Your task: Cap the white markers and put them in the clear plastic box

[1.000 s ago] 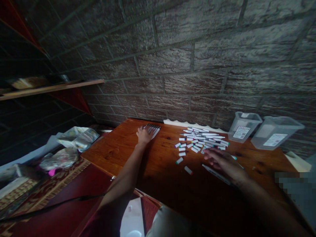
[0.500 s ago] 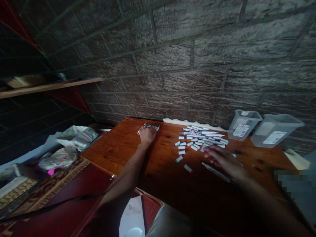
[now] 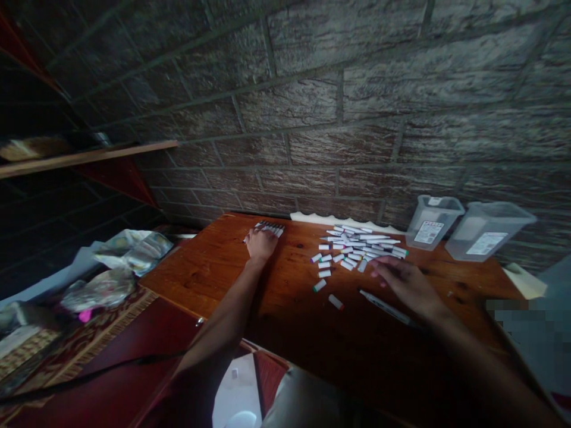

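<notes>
My left hand [image 3: 262,242] lies over a tight row of white markers [image 3: 274,227] with dark ends on the wooden table, fingers curled over them and partly hidden. To the right, my right hand [image 3: 405,282] hovers at the near edge of a pile of white markers [image 3: 357,241], fingers loosely bent and apart. Nothing shows in its grasp. Just left of its fingertips is a greyish cap [image 3: 363,266]. A single marker [image 3: 386,307] lies below this hand. Loose white caps with coloured ends, among them an orange-ended cap [image 3: 336,302], are scattered left of it.
Two clear plastic containers [image 3: 430,223] with labels stand at the back right against the brick wall [image 3: 312,142]. A white wavy-edged strip [image 3: 307,218] runs behind the pile. Plastic bags [image 3: 100,288] lie left of the table [image 3: 187,264]. A wooden shelf [image 3: 89,156] juts out at upper left.
The whole view has shifted slightly. My right hand has moved a little relative to the pile, its fingertips now slightly right of the greyish cap. My left hand stays on the row of markers.
</notes>
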Available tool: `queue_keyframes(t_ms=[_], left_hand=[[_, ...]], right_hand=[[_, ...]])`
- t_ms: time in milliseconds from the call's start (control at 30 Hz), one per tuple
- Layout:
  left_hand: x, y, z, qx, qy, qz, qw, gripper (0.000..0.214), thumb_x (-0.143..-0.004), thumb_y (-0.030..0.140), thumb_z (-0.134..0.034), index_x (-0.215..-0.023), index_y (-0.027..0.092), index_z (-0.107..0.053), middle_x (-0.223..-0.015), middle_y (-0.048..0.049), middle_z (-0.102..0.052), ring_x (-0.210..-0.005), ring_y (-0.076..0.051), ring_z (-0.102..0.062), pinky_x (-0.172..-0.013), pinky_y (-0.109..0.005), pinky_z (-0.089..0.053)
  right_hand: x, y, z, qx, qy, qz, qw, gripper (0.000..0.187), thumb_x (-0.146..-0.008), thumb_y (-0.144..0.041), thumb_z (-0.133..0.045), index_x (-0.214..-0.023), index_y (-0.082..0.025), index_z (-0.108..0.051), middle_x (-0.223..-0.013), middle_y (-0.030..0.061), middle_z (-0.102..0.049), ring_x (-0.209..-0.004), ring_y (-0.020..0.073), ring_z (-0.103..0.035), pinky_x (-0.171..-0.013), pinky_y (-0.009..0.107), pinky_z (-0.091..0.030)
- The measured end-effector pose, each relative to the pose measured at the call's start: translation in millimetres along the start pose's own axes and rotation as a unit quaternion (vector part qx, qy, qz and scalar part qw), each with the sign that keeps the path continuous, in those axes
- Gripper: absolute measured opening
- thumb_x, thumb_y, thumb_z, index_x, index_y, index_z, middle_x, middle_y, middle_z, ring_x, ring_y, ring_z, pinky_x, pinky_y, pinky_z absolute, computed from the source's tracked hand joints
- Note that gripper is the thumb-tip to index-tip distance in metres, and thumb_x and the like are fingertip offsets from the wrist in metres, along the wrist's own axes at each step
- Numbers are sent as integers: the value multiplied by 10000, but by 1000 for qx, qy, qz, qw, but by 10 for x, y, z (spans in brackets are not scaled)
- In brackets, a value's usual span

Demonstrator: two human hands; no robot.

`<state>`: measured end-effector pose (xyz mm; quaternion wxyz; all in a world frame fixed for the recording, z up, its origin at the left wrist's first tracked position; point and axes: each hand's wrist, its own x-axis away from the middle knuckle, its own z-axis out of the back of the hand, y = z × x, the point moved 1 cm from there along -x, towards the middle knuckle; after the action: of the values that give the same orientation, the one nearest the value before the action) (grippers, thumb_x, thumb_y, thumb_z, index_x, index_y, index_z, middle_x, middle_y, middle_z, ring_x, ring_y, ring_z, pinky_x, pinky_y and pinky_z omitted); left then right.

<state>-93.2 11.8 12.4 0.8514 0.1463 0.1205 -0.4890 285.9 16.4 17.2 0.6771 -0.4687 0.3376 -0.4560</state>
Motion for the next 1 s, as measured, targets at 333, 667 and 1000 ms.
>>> queue_keyframes(t_ms=[333,667,1000], left_hand=[[-31,-6,1,26,31,-8,999,394,-873,501,-484,-1114,263,-686,-1220,-94,-636,-1134,-310,-526,-945,-420,-419],[-364,-629,11,86,-17,202,975,419,-956,412,-455,-1246,124,-545,-1205,-130,-601,-1085,-278,-584,-905,-456,-481],[-369,-656,-90,119,-43,239,963,624,-972,522,-209,-1233,142,-630,-1229,-197,-629,-1223,-350,-525,-1003,-502,-397]], right_hand=[[-100,92,365,219,64,57,972,163,-749,-407,-666,-852,-311,-746,-853,4,-732,-698,215,-631,-713,350,-463],[11,2,432,216,-131,67,965,218,-747,-478,-681,-809,-275,-730,-813,2,-716,-723,193,-619,-649,301,-428],[76,71,259,267,-287,24,919,282,-777,-456,-641,-782,-174,-659,-738,26,-663,-649,155,-568,-535,255,-369]])
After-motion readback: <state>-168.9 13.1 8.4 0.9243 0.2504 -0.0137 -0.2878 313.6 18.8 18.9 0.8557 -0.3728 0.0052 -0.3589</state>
